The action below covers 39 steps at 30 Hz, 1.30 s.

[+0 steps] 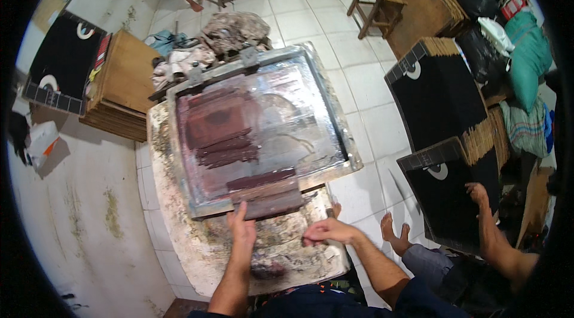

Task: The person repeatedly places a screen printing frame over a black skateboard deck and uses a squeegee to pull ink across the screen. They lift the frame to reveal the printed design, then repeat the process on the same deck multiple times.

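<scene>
A screen-printing frame (353, 165) lies on a paint-crusted table (179, 246), held by clamps along its far side. Dark maroon ink (218, 121) is smeared over the left part of its mesh. Across the frame's near edge rests a squeegee (266, 198) with a wooden handle and ink on it. My left hand (242, 228) reaches up to the squeegee's left end, fingers stretched out; whether it touches is unclear. My right hand (332, 231) is over the near right of the table, fingers curled together. What they hold, if anything, is hidden.
Stacked boards with black sheets (436, 103) stand on the right, where another person's hand (477, 192) rests by the nearer stack. More boards (122, 73) are at the left wall. Crumpled rags (236, 31) lie beyond the frame. A wooden stool (376, 4) stands farther back.
</scene>
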Each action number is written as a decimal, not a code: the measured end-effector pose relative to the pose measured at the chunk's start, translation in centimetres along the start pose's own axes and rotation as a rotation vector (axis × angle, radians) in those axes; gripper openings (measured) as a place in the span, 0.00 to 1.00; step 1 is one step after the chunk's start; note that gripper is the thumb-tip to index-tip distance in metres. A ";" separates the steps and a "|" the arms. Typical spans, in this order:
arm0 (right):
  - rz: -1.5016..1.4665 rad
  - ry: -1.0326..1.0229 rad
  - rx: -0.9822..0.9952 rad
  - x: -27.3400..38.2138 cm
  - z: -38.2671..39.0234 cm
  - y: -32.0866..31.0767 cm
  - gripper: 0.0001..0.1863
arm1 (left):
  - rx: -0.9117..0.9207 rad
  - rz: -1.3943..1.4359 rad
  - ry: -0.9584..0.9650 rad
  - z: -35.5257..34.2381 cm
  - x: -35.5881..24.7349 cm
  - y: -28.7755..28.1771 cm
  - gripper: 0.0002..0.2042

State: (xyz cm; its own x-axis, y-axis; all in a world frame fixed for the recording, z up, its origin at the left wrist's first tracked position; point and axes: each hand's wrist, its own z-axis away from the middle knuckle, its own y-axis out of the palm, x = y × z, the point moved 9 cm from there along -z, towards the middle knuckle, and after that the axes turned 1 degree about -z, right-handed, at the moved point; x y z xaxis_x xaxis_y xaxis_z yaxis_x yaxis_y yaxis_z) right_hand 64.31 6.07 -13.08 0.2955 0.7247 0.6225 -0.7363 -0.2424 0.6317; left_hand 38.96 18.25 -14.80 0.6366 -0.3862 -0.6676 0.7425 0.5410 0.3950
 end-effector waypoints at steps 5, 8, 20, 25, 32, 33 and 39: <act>-0.435 -0.050 -0.166 -5.0 9.6 -21.1 0.15 | 0.161 -0.114 -0.032 1.0 -0.8 0.7 0.23; -0.525 0.018 -0.507 -11.8 7.3 -33.9 0.18 | 0.158 -0.153 -0.063 1.2 -2.0 0.0 0.23; 0.712 0.227 -0.612 -24.8 -19.7 -36.7 0.37 | -0.130 -0.475 0.023 3.7 -6.6 -3.4 0.27; 1.095 -0.384 -0.257 -18.5 -26.3 -28.3 0.43 | -0.148 -0.448 -0.039 3.9 -5.4 -3.0 0.31; 0.568 -0.724 -0.677 -4.8 -16.6 -33.7 0.27 | -0.069 -0.319 -0.013 3.2 -3.7 -1.7 0.22; 0.630 -0.730 -0.760 -1.1 -13.6 -35.2 0.23 | -0.035 -0.324 -0.020 3.1 -3.4 -1.2 0.23; 0.580 -0.627 -0.731 27.0 1.0 -32.6 0.18 | 0.001 -0.227 -0.036 2.3 -2.1 0.1 0.19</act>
State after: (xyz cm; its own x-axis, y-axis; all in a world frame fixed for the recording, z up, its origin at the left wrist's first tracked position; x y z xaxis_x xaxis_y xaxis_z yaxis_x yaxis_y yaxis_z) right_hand 96.88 32.91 -16.39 -0.1057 0.1226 0.9868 -0.9812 0.1481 -0.1235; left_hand 38.23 17.39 -11.89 0.4603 -0.5245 -0.7162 0.8676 0.4366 0.2378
